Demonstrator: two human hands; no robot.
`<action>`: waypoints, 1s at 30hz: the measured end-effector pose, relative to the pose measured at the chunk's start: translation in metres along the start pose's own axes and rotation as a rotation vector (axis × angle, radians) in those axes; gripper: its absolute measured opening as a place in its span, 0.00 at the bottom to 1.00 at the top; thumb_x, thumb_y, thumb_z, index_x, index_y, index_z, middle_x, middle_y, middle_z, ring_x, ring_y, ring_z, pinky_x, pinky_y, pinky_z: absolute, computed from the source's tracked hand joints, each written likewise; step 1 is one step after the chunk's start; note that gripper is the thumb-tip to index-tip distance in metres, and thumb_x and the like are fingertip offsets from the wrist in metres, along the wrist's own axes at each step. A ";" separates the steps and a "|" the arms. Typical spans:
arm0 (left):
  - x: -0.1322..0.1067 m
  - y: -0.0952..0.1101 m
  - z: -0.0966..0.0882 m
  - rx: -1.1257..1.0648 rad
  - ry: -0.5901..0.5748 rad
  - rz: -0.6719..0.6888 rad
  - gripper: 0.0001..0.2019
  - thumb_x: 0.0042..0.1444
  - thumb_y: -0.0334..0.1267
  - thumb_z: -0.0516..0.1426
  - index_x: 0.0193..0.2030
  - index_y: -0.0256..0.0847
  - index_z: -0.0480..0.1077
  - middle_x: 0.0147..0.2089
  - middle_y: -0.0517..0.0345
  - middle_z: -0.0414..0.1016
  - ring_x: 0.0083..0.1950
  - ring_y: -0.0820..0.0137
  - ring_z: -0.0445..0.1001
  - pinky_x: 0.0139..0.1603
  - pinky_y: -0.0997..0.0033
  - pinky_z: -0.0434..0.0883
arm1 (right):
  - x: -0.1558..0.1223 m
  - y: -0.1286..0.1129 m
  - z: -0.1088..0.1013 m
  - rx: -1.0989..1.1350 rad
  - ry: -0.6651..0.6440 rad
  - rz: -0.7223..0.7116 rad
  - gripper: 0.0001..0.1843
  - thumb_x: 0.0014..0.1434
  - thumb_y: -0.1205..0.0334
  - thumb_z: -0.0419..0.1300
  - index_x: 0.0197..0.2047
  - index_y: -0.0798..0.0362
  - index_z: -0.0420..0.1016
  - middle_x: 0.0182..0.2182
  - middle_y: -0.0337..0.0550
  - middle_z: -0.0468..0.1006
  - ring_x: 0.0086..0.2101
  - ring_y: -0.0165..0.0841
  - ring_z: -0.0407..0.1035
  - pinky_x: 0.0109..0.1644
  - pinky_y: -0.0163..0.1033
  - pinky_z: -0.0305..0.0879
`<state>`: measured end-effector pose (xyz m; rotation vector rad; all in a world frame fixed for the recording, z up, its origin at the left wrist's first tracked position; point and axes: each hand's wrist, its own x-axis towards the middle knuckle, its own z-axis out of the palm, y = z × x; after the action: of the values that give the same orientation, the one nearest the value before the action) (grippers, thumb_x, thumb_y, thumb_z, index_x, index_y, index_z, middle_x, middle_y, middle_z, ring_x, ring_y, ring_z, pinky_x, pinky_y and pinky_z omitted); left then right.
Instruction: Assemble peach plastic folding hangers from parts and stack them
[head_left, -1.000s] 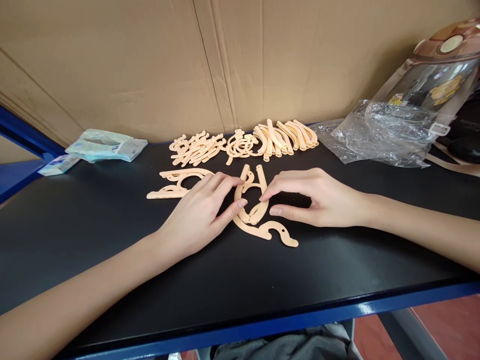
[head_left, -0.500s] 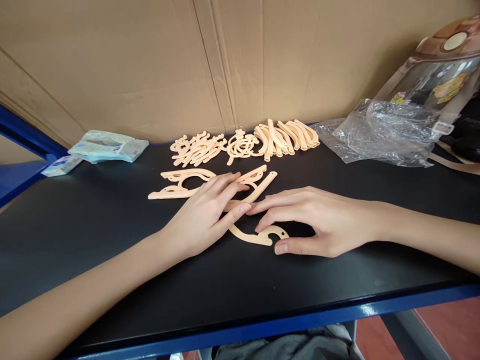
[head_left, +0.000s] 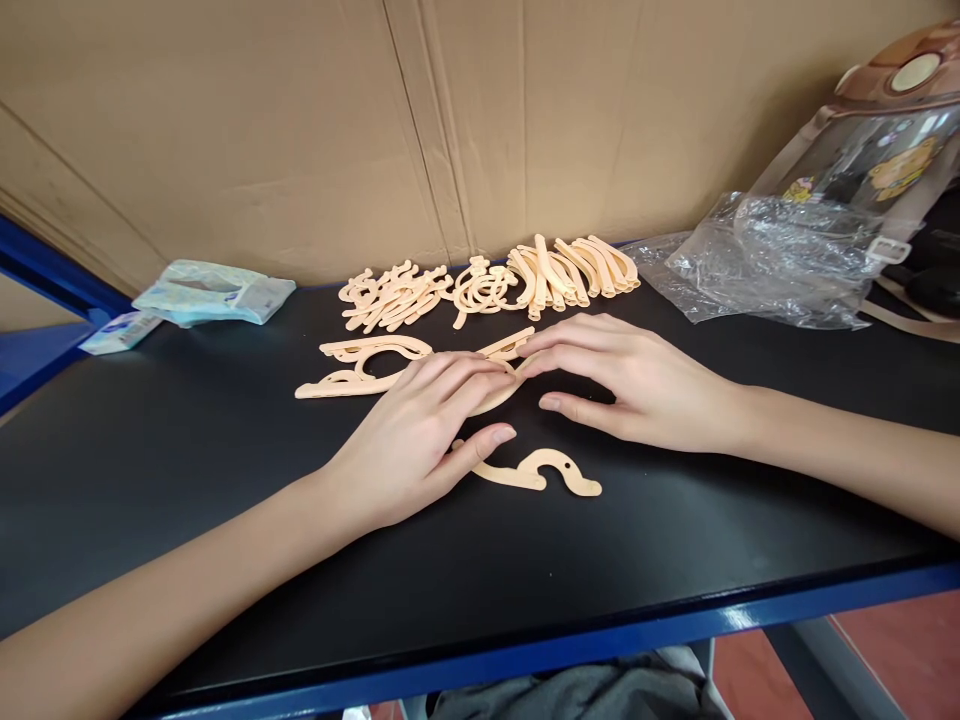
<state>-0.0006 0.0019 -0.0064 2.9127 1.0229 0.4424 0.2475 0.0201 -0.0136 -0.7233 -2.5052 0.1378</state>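
Observation:
Flat pale wooden cut-out pieces lie on a black table (head_left: 225, 560). My left hand (head_left: 420, 435) rests flat with its fingertips on a curved piece (head_left: 501, 388) in the middle. My right hand (head_left: 637, 385) meets it from the right, fingertips on the same piece. A hook-shaped piece (head_left: 541, 473) lies just in front of both hands, with my left thumb touching its left end. Another arched piece (head_left: 360, 365) lies to the left of my left fingers.
Piles of more wooden pieces (head_left: 487, 285) sit at the back by the cardboard wall. A crumpled clear plastic bag (head_left: 772, 265) and a bottle (head_left: 877, 140) are at back right. Tissue packs (head_left: 214, 292) lie at back left. The blue table edge (head_left: 600, 640) runs along the front.
My right hand has left the hook-shaped piece and moved back up to the curved piece, joining my left fingertips. The curved piece has been turned and now lies flatter under both hands.

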 end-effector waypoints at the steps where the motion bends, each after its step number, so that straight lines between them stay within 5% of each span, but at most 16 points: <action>1: 0.000 0.000 0.000 -0.005 -0.009 -0.010 0.22 0.70 0.48 0.47 0.62 0.36 0.64 0.62 0.48 0.69 0.65 0.60 0.63 0.66 0.57 0.59 | 0.000 0.002 0.001 -0.030 -0.006 0.012 0.15 0.66 0.58 0.56 0.51 0.56 0.74 0.52 0.51 0.77 0.51 0.42 0.70 0.57 0.52 0.64; 17: 0.001 -0.001 -0.001 -0.065 -0.093 -0.103 0.22 0.70 0.49 0.45 0.63 0.38 0.62 0.66 0.48 0.66 0.69 0.59 0.59 0.68 0.53 0.58 | 0.002 0.002 -0.001 -0.007 -0.029 -0.017 0.11 0.67 0.61 0.55 0.47 0.57 0.75 0.41 0.47 0.79 0.41 0.37 0.72 0.50 0.45 0.64; 30: 0.000 -0.003 0.002 -0.040 -0.074 -0.112 0.22 0.70 0.50 0.45 0.62 0.38 0.62 0.66 0.47 0.65 0.71 0.59 0.57 0.69 0.54 0.57 | 0.001 -0.006 -0.001 0.025 0.005 -0.225 0.09 0.67 0.63 0.54 0.45 0.55 0.75 0.38 0.47 0.80 0.41 0.36 0.70 0.47 0.43 0.64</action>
<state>-0.0015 0.0041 -0.0085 2.7958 1.1454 0.3442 0.2446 0.0160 -0.0104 -0.4264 -2.5537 0.0866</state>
